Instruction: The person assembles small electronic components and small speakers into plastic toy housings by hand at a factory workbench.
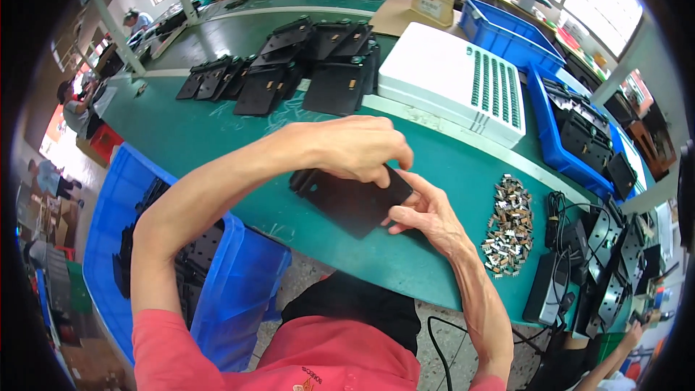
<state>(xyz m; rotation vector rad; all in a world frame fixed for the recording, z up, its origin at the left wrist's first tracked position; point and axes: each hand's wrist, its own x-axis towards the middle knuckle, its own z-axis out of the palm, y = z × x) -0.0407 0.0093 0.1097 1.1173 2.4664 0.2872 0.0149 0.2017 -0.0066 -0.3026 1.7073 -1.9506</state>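
A flat black plastic panel [351, 204] with a small hole near its left end is held tilted above the green workbench [326, 250]. Reaching across from the left, my left hand [355, 148] bends over the panel's far edge, with fingertips pressed on its right corner. My right hand [428, 211] grips that panel's right end between thumb and fingers. Whether a small part sits under the left fingertips is hidden. To the right of my hands lies a heap of small metal-and-brown components [509, 228].
Similar black panels [329, 90] are stacked at the back. Beside them stands a white foam tray [434, 76] with rows of small green parts. Blue bins [235, 275] holding black parts flank me left and back right. Cables and a black power box [543, 289] lie at right.
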